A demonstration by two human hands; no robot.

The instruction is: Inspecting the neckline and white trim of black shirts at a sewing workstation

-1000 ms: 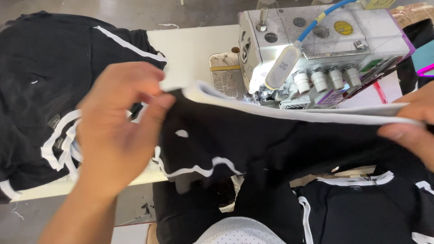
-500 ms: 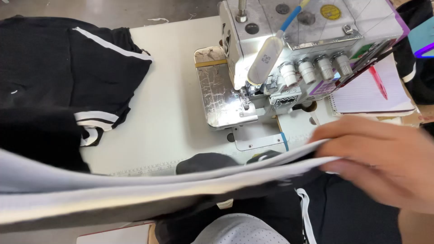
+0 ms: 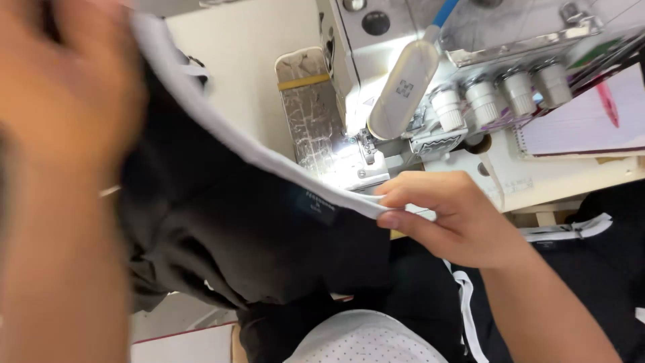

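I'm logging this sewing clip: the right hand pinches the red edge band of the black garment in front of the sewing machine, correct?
Not quite: in the head view the edge band is white, not red. The right hand does pinch it, on the black garment, in front of the sewing machine.

Black garment (image 3: 248, 235), white-banded edge (image 3: 222, 134) stretched taut

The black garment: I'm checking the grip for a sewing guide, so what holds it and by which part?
Both hands hold the black garment by its white edge band: right hand fingers pinch one end, left hand the other.
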